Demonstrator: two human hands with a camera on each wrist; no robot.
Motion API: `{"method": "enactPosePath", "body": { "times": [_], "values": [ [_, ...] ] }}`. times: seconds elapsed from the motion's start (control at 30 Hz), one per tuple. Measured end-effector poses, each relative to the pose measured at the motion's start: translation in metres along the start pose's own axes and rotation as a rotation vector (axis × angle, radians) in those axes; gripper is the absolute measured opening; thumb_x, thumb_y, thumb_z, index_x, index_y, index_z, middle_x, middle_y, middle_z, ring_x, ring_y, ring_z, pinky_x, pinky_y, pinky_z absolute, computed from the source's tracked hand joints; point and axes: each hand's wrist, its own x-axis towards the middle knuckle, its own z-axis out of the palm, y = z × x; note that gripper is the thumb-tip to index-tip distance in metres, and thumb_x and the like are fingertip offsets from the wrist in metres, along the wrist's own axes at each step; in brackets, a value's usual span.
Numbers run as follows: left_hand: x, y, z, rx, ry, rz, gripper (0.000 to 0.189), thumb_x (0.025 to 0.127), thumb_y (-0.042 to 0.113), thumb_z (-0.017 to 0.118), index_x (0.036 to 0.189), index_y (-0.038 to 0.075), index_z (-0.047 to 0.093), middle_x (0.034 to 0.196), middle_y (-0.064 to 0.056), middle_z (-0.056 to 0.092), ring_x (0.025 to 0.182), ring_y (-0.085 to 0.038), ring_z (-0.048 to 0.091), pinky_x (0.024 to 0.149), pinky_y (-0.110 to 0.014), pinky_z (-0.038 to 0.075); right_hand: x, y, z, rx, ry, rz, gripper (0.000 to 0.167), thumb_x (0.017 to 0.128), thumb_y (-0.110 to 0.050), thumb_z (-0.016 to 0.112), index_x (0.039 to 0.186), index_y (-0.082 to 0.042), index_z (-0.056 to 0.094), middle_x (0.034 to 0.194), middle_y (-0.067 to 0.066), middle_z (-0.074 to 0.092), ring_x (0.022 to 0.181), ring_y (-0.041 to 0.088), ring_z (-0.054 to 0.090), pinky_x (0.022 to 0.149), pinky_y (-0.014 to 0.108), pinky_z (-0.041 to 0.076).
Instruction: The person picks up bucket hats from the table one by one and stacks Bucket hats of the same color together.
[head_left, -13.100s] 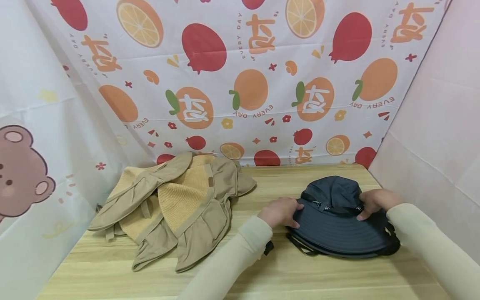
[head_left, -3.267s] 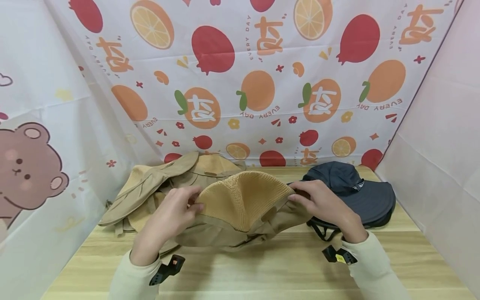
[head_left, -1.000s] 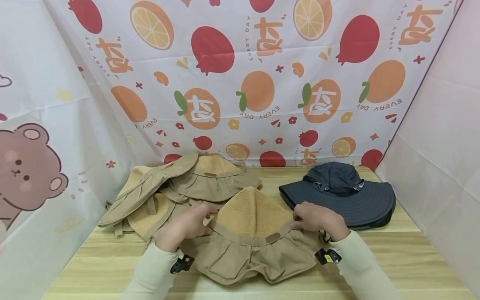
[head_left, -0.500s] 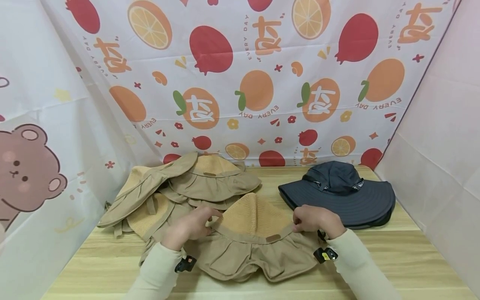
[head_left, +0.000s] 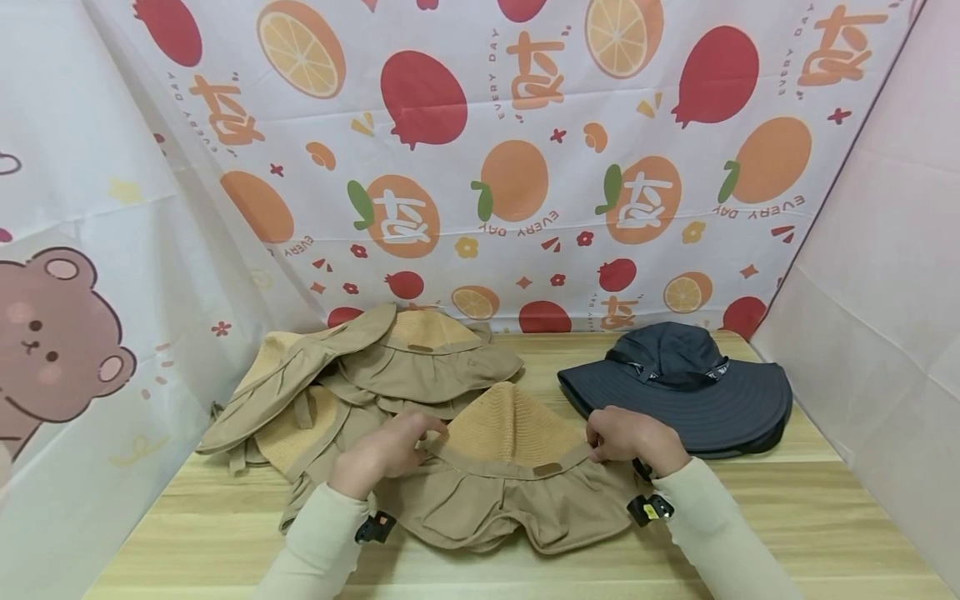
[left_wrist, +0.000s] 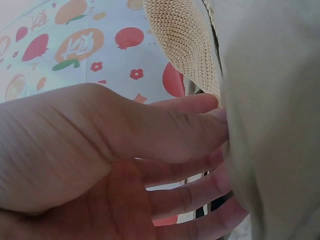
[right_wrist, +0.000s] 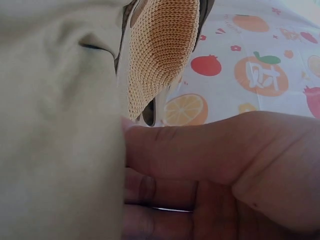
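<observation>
A sun hat (head_left: 517, 437) with a yellow knitted crown and a wide khaki cloth brim is at the front middle of the table, brim toward me. A ridge runs down its creased crown, and a small brown tag sits on the band. My left hand (head_left: 390, 452) pinches the hat's left side at the band, thumb against the cloth in the left wrist view. On the opposite side my right hand (head_left: 628, 437) pinches the band between thumb and fingers; the brim (right_wrist: 60, 130) hides those fingertips in the right wrist view.
Several similar khaki hats (head_left: 431, 375) lie heaped at the back left, close behind my left hand. A dark navy wide-brimmed hat (head_left: 675, 400) rests at the back right, over another dark brim. Printed cloth (head_left: 510, 275) walls in the wooden table (head_left: 832, 517).
Earlier both hands were on the navy hat; it now sits farther back. The khaki hat was held up, crown sunken, then lowered to the table. In the last second it shifts only slightly.
</observation>
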Motion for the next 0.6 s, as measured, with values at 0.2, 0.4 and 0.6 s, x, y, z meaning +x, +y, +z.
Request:
{"method": "enactPosePath", "body": {
  "times": [0.2,0.4,0.6],
  "values": [
    [0.001,0.001,0.000,-0.010,-0.038,-0.027,0.042,0.086,-0.011,0.072,0.125,0.003,0.071,0.119,-0.018,0.071,0.107,-0.035,0.066,0.088,-0.050,0.056,-0.009,-0.011,-0.003,-0.003,0.022,0.065,0.005,0.093,-0.013,0.076,0.090,-0.009,0.074,0.085,0.002,0.067,0.075,0.016,0.055,0.067,0.032,0.048],
    [0.001,0.003,0.001,0.000,-0.048,-0.019,0.049,0.082,-0.013,0.073,0.128,0.002,0.069,0.126,-0.017,0.070,0.115,-0.039,0.066,0.096,-0.052,0.056,-0.022,-0.045,-0.005,0.024,0.038,0.071,0.043,0.092,-0.015,0.078,0.131,-0.001,0.065,0.129,0.017,0.068,0.115,0.035,0.066,0.096,0.053,0.054],
    [0.001,0.007,0.003,0.031,-0.077,0.030,0.051,0.078,-0.016,0.073,0.125,0.004,0.071,0.127,-0.014,0.069,0.114,-0.034,0.065,0.095,-0.049,0.055,-0.019,-0.059,0.005,0.011,-0.028,0.032,0.058,0.090,-0.020,0.081,0.142,-0.007,0.058,0.139,0.017,0.058,0.124,0.034,0.060,0.102,0.053,0.050]
  ]
}}
